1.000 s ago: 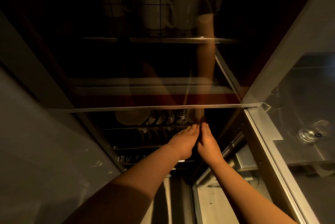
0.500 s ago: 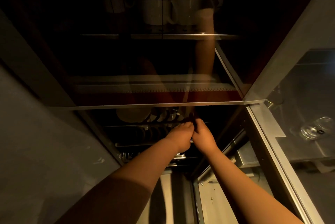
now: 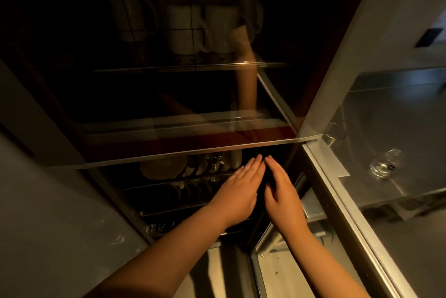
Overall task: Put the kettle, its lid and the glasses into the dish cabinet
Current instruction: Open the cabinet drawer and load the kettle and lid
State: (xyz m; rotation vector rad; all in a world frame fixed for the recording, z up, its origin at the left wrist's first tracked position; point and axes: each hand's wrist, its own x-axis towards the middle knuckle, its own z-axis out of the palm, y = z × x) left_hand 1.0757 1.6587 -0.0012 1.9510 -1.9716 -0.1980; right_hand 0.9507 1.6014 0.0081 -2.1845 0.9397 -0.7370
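The dish cabinet [image 3: 169,143] is standing open and dark, white mugs [image 3: 200,30] showing dimly behind its upper glass and plates [image 3: 164,168] leaning in the lower rack. A glass [image 3: 385,165] is lying on the desk [image 3: 398,116] to the right. The left hand [image 3: 237,192] and right hand [image 3: 281,192] are reaching into the lower rack, fingers straight, fingertips nearly meeting, gripping nothing visible.
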